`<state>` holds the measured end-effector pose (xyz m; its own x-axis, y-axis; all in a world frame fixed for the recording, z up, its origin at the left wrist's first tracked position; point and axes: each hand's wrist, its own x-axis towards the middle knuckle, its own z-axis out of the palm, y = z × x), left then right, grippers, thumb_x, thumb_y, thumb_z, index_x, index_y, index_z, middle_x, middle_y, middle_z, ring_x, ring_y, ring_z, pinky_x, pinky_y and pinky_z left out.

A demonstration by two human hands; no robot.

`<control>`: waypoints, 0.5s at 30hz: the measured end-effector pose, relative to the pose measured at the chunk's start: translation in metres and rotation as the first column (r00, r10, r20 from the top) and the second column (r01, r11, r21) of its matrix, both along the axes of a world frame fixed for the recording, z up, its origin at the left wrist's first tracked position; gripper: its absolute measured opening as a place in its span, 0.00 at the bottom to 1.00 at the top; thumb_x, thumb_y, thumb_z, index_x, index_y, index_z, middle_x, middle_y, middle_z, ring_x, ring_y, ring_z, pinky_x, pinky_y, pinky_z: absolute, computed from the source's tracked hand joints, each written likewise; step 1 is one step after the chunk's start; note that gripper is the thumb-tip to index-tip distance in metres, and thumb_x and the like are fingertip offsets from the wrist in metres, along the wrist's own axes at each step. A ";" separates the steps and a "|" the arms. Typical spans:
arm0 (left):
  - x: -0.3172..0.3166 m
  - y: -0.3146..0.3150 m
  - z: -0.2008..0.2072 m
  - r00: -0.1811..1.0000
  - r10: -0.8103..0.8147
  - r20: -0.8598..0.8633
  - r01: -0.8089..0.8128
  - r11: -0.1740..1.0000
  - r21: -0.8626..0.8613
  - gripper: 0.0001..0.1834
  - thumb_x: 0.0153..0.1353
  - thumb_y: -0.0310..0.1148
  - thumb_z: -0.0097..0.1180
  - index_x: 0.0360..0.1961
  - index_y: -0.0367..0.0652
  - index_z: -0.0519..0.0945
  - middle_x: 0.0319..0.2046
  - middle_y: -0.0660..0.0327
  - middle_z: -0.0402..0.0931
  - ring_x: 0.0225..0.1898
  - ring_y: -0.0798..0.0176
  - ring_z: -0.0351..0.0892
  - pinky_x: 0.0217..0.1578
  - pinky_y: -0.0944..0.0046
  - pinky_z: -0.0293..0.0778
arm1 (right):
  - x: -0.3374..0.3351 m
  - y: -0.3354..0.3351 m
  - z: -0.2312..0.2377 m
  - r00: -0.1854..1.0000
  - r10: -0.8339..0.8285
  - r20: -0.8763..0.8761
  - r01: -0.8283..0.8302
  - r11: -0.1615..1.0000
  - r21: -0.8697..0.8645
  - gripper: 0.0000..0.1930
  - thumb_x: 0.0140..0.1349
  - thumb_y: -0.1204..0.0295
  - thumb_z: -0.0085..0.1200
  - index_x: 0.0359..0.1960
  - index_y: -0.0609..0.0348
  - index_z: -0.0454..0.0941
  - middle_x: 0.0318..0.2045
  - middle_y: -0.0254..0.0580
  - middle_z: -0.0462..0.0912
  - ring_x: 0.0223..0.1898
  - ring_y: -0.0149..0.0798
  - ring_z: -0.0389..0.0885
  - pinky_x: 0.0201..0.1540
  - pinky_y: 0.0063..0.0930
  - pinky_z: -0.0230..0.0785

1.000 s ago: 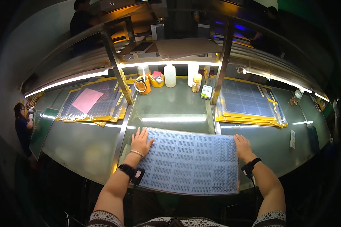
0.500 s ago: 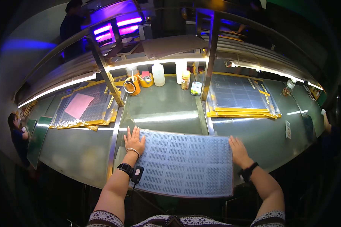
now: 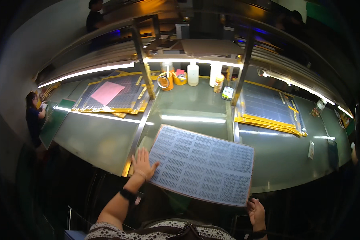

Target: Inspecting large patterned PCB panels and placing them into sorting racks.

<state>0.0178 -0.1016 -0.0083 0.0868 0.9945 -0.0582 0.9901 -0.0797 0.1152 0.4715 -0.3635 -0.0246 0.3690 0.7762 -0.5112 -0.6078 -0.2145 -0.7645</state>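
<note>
A large rectangular panel (image 3: 204,164), pale blue-grey with rows of small dark patterns and a thin copper-coloured edge, lies slanted on the glass-topped table. Its near edge reaches past the table's front. My left hand (image 3: 145,166) rests at its left edge, fingers stretched out and the thumb over the panel's surface. At the near right corner, my right hand (image 3: 257,213) has its fingers bent around the edge; the underside of the panel and part of that grip are hidden.
Stacked dark sheets with yellow borders lie left (image 3: 118,98) and right (image 3: 268,106), a pink sheet (image 3: 108,93) atop the left one. Tape rolls (image 3: 165,81), a white bottle (image 3: 193,75) and a yellow jar (image 3: 219,84) stand behind. Metal posts (image 3: 244,64) rise nearby. Another person (image 3: 34,116) works far left.
The panel has turned clockwise, its left end farther from me. My right hand has moved from its far right corner to the near right corner; my left hand slid down the left edge.
</note>
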 end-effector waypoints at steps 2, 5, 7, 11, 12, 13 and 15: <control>-0.027 -0.067 -0.008 0.997 -0.029 0.069 0.021 0.994 0.109 0.46 0.58 0.63 0.33 0.62 0.32 0.51 0.66 0.48 0.43 0.68 0.50 0.36 0.62 0.39 0.33 | 0.004 0.021 0.006 0.987 0.102 -0.128 -0.100 0.995 0.020 0.21 0.67 0.60 0.38 0.48 0.69 0.67 0.41 0.51 0.77 0.42 0.41 0.77 0.47 0.35 0.70; -0.040 -0.135 0.002 0.927 0.027 0.375 -0.190 0.894 0.406 0.28 0.61 0.49 0.43 0.47 0.32 0.74 0.53 0.45 0.67 0.55 0.44 0.64 0.55 0.47 0.58 | -0.020 0.059 0.046 0.942 0.273 -0.198 -0.270 0.962 0.042 0.19 0.66 0.65 0.38 0.49 0.69 0.67 0.43 0.51 0.77 0.44 0.43 0.77 0.48 0.36 0.70; -0.030 -0.144 0.014 0.485 0.424 0.765 -0.356 0.895 -0.270 0.27 0.61 0.51 0.45 0.43 0.34 0.76 0.48 0.49 0.72 0.48 0.50 0.72 0.52 0.54 0.65 | -0.020 0.067 0.059 0.910 0.373 -0.181 -0.366 0.928 0.074 0.18 0.64 0.67 0.41 0.50 0.70 0.67 0.44 0.52 0.77 0.44 0.44 0.77 0.49 0.37 0.69; 0.004 -0.117 0.008 -0.492 0.730 0.475 0.508 0.683 -0.524 0.34 0.59 0.57 0.45 0.54 0.38 0.64 0.50 0.52 0.70 0.50 0.52 0.71 0.53 0.53 0.66 | -0.003 0.055 0.064 0.655 0.719 0.230 -0.735 0.677 -0.023 0.21 0.57 0.74 0.49 0.52 0.70 0.65 0.49 0.50 0.74 0.49 0.47 0.73 0.53 0.38 0.65; 0.014 -0.110 0.009 -0.550 0.691 0.469 0.449 0.718 -0.532 0.33 0.62 0.56 0.41 0.57 0.39 0.62 0.52 0.53 0.68 0.52 0.52 0.70 0.55 0.52 0.64 | -0.001 0.053 0.068 0.584 0.710 0.394 -0.753 0.655 -0.064 0.21 0.57 0.76 0.50 0.52 0.70 0.65 0.46 0.48 0.76 0.47 0.46 0.75 0.51 0.38 0.68; 0.014 -0.107 0.017 -0.545 0.672 0.501 0.468 0.740 -0.484 0.32 0.63 0.54 0.40 0.58 0.40 0.61 0.53 0.53 0.67 0.52 0.53 0.70 0.56 0.52 0.63 | -0.016 0.048 0.101 0.578 0.705 0.410 -0.731 0.671 -0.124 0.20 0.58 0.76 0.49 0.53 0.67 0.66 0.43 0.46 0.78 0.45 0.42 0.75 0.49 0.37 0.67; 0.015 -0.099 0.045 -0.559 0.608 0.564 0.540 0.783 -0.308 0.30 0.64 0.51 0.40 0.59 0.42 0.59 0.55 0.53 0.65 0.53 0.54 0.69 0.57 0.53 0.61 | -0.023 0.038 0.126 0.596 0.619 0.512 -0.658 0.742 -0.132 0.24 0.60 0.75 0.49 0.58 0.64 0.61 0.44 0.47 0.76 0.47 0.41 0.73 0.48 0.37 0.67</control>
